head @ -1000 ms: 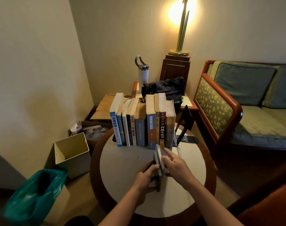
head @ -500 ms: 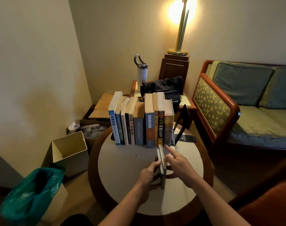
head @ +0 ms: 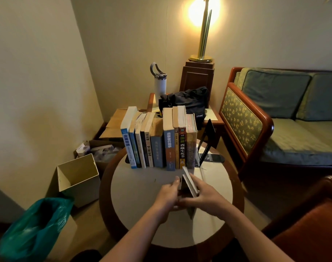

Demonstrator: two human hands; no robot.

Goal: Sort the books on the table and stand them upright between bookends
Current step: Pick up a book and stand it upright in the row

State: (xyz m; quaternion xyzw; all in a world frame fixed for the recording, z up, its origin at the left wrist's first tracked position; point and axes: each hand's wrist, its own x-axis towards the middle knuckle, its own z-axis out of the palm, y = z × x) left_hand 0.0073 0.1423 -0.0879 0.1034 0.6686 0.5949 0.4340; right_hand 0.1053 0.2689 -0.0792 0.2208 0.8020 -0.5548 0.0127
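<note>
A thin book (head: 188,183) was held on edge just in front of the right end of the row of books (head: 159,142), its far corner almost reaching the spines there. It was gripped from both sides: the left hand (head: 168,195) was curled against its left cover, and the right hand (head: 205,197) was wrapped over its top edge and right cover. Compared with a second before, the book had been carried closer to the row, and the right forefinger, earlier stretched along the top, had been folded round it. To the right of the row, the black bookend (head: 206,144) was set apart from the last spine. That gap was judged to be the intended slot. Under the row lay the round table (head: 142,186).
</note>
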